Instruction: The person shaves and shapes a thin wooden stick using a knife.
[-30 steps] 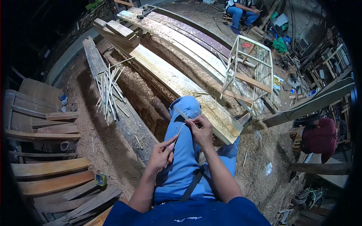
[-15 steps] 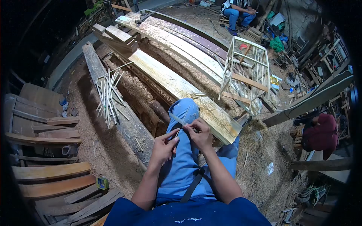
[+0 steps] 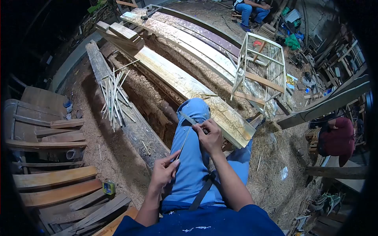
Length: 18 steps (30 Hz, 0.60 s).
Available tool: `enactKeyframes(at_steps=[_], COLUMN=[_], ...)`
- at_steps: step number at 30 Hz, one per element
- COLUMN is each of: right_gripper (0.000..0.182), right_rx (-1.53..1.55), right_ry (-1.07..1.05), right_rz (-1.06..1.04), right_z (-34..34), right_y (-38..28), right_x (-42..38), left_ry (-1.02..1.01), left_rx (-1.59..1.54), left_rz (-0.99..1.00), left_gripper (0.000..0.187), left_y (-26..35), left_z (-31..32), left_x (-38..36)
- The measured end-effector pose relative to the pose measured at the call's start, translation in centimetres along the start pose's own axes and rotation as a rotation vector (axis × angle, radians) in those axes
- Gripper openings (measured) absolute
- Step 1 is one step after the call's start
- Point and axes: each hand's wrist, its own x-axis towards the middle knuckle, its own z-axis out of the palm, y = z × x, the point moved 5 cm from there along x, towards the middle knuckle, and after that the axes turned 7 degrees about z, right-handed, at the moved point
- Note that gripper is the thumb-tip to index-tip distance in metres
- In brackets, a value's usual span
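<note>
Closed around the handle of a knife [image 3: 186, 117], my right hand [image 3: 210, 136] rests above my raised knee, with the blade pointing up and left. A thin wooden stick [image 3: 183, 142] runs from the knife down to my left hand [image 3: 164, 171], whose fingers pinch its lower part. The stick's upper end meets the blade beside my right fingers; the exact contact is too small to tell. Left of my knee, a loose pile of similar pale sticks [image 3: 113, 98] lies across a weathered beam [image 3: 139, 131].
A thick pale plank [image 3: 173, 74] passes beside my knee, with wood blocks [image 3: 123, 31] at its far end. Beyond it stands a slatted wooden cage [image 3: 263, 81]. Curved wood pieces [image 3: 59, 177] line the left. One person [image 3: 252, 11] sits at the back, another [image 3: 336, 137] at right.
My left hand has slid down and left, away from my right hand, so a longer stretch of stick shows between them. The knife stays near my knee. The whole view has shifted slightly.
</note>
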Motion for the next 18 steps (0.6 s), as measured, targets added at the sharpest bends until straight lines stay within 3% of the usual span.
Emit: enactKeyframes(at_steps=[5, 12, 18], right_gripper=[0.02, 0.022, 0.022], right_rx=[0.042, 0.02, -0.02], right_ry=[0.012, -0.083, -0.038], right_rz=[-0.034, -0.045, -0.01], right_z=[0.1, -0.6, 0.1], right_y=[0.0, -0.2, -0.4], right_x=[-0.4, -0.6, -0.4], left_ry=[0.022, 0.026, 0.038], left_rx=[-0.007, 0.056, 0.056], left_rz=[0.008, 0.06, 0.063], left_gripper=[0.038, 0.033, 0.031], left_y=[0.5, 2.5, 1.4], left_z=[0.2, 2.6, 1.2], left_x=[0.1, 5.6, 4.2])
